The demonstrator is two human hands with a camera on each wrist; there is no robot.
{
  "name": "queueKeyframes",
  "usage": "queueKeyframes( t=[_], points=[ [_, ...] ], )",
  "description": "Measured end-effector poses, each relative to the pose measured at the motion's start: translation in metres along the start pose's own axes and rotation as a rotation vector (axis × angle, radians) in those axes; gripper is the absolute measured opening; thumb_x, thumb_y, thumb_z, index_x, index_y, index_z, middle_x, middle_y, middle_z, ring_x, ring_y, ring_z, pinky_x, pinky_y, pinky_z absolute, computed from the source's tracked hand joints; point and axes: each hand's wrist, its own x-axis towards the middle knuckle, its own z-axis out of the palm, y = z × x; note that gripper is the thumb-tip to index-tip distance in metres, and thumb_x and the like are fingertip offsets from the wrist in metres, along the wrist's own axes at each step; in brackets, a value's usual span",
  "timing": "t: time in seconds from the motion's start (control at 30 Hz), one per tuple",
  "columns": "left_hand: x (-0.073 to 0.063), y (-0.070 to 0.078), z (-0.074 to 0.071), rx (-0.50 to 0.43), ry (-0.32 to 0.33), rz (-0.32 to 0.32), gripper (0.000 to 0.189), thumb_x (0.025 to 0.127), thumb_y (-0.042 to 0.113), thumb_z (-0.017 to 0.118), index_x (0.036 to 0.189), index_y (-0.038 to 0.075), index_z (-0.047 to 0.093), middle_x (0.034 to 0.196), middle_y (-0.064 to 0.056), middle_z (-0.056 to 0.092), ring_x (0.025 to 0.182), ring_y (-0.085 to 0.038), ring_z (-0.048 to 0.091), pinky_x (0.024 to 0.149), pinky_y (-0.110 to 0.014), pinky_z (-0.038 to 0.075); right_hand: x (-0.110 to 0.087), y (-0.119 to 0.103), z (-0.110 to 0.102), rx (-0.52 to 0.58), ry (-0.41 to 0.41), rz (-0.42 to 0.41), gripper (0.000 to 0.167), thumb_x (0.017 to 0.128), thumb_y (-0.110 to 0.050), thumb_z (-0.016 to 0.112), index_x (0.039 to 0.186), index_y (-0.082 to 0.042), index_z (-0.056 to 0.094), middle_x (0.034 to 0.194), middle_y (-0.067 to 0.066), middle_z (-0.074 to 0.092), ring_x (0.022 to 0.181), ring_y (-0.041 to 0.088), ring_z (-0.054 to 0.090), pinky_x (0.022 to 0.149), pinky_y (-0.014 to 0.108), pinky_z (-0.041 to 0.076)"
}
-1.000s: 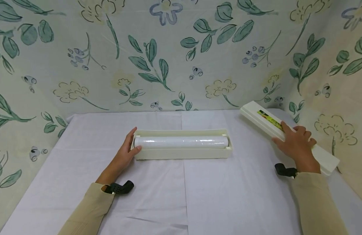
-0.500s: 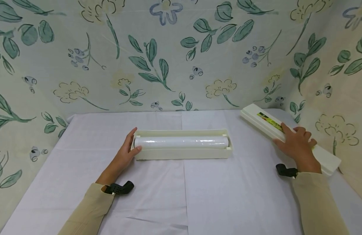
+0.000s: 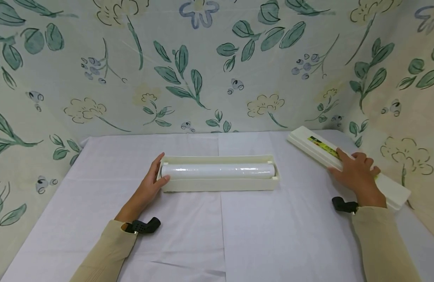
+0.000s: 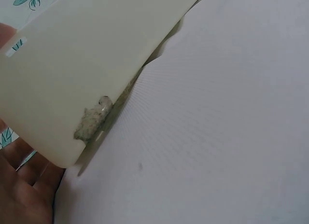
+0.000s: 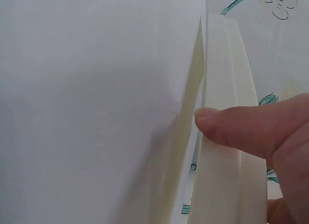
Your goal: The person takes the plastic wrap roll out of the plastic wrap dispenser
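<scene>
In the head view, a long cream dispenser box (image 3: 217,185) stands lidless in the middle of the table, with a roll of plastic wrap (image 3: 217,170) lying inside it. My left hand (image 3: 150,186) grips the box's left end, thumb at the front corner and fingers behind the end wall. At the right, my right hand (image 3: 358,174) holds the box's white lid (image 3: 391,188), which has a yellow-green label (image 3: 324,147) partly covered by the fingers. The right wrist view has the thumb (image 5: 231,127) lying across the lid's edge. A dirty scrap of tape (image 4: 92,119) clings to the box's lower edge in the left wrist view.
A white cloth (image 3: 188,231) with fold lines covers the table. Floral fabric (image 3: 132,78) hangs behind and along both sides; the lid lies close to the right-hand fabric. Each wrist carries a black camera mount (image 3: 144,226).
The lid's far end has dipped slightly, and the right hand has shifted a little to the right with it. The left hand and the box have stayed put.
</scene>
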Motion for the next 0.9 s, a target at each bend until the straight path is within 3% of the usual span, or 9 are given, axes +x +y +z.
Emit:
queueKeyframes(
  t=[0.9],
  points=[
    [-0.0001,0.0011,-0.0002,0.008,0.002,-0.01,0.074,0.098,0.026,0.051,0.155,0.029,0.004,0.159,-0.013,0.009,0.145,-0.031,0.007,0.113,-0.057,0.01,0.0027,0.0029,0.003,0.022,-0.053,-0.004,0.084,0.09,-0.032,0.062,0.152,-0.005,0.014,0.127,0.047,0.014,0.112,0.063,0.013,0.085,0.076,0.013]
  ],
)
